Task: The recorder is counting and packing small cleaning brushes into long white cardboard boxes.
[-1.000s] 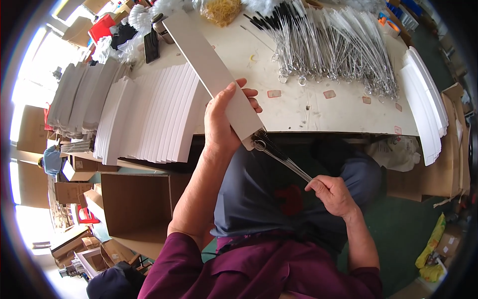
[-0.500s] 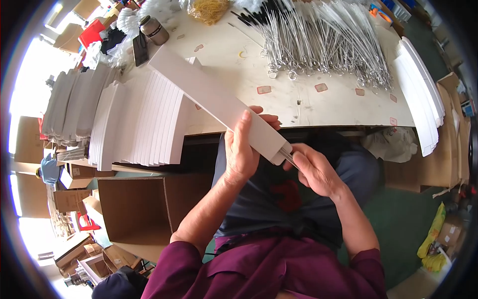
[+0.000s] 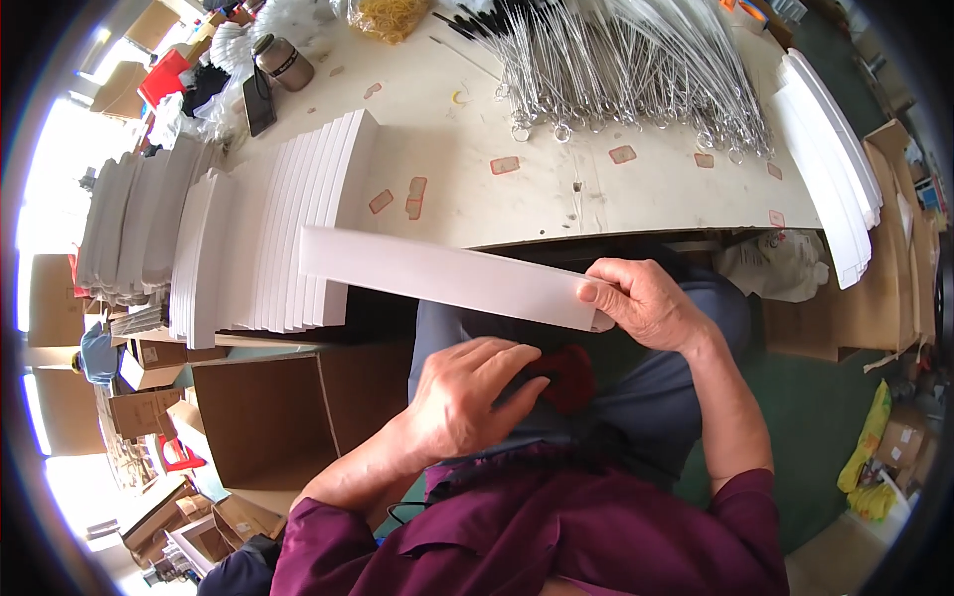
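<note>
Hands (image 3: 467, 399) apart, right one (image 3: 651, 305) gripping white box (image 3: 447, 278), held end partly hidden

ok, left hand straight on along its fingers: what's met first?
Left hand likely meets the right end of the white box, gripped by right hand; depth unclear, may pass beneath.

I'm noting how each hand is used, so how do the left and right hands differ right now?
The right hand grips one end of the white box; the left hand is empty and loosely open. The left hand also sits lower in the picture than the right hand. Both hands are bare.
</note>
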A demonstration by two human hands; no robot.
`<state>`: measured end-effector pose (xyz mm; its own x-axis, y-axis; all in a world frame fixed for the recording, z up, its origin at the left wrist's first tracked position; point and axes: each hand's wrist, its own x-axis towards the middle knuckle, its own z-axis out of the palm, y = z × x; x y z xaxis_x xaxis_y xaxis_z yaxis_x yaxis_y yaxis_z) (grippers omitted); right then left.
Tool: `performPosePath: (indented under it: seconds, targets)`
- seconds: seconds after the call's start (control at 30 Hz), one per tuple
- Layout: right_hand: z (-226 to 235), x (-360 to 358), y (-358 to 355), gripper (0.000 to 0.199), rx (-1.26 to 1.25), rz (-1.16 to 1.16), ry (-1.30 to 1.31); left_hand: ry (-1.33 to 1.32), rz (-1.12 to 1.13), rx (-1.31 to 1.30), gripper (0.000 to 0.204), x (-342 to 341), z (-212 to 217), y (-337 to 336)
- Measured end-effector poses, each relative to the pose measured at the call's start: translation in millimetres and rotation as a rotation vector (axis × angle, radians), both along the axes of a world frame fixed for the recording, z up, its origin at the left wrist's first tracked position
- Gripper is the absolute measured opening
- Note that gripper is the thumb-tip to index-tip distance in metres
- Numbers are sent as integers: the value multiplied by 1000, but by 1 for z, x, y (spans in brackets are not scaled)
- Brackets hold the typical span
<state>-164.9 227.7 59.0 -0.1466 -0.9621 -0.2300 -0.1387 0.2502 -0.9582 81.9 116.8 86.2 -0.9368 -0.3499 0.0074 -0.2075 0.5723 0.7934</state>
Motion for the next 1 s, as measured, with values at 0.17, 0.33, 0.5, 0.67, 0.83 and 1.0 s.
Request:
performPosePath:
  seconds: [0.17,0.33,0.5,0.67,0.83,1.0]
  targets:
    - [6,0,3,37,82,114,107,6,-92,-586,75,-27,16,-11]
    - [9,18,-7,34,194,256,293,-217,-195,-463,56,-33,-15,-15]
    - [7,19,-6,43,-203,76,655,-136,-70,-329,39,-23,-42,-13]
    - [14,-10,0,34,-296,-240,908,-219,62,-230,46,-14,-38,-20]
    - [-27,21,4,26,-312,-294,759,-227,66,-168,50,-21,-46,-14]
    - [-31,41,-2,25,-380,-299,598,-277,97,-140,51,-22,-50,-12]
